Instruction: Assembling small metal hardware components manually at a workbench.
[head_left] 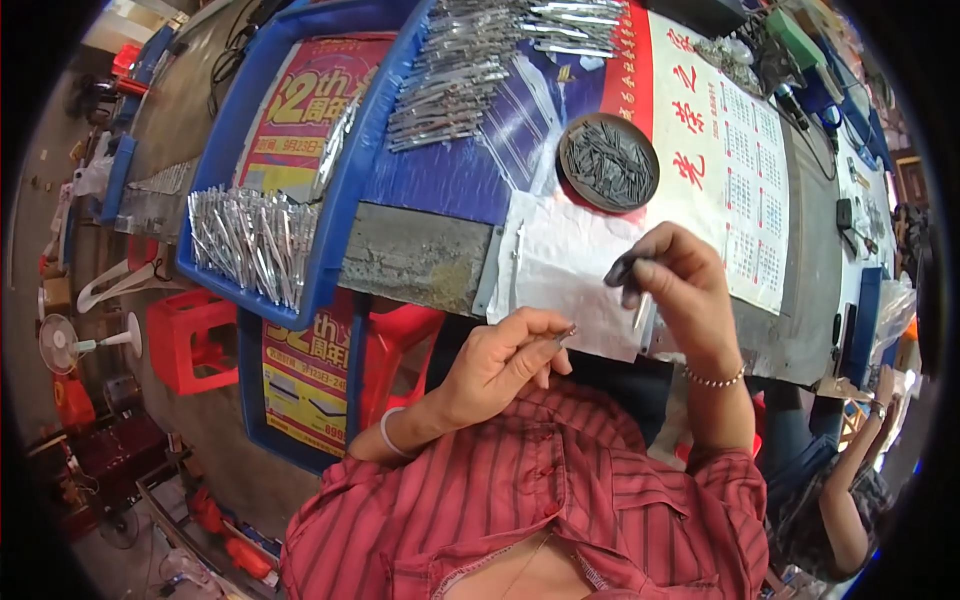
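My left hand [505, 362] is raised before my chest, thumb and fingertips pinched together. Something small and dark shows at the tips, too small to name. To its right, my right hand [682, 288] hovers over the table's near edge. Its fingertips look blackened and are closed, with a thin silvery strip [641, 312] pointing down from them. Beneath and beyond the hands lies a white sheet [560, 265]. Past that sheet stands a round brown bowl [567, 190] filled with small dark metal sticks [608, 160].
Slim silvery metal pieces [440, 90] are heaped on the table's far side. More fill the near end of a blue tray [330, 235] at the left. A printed calendar sheet [735, 190] covers the right. A red stool [190, 340] and another person's arm [845, 500] flank me.
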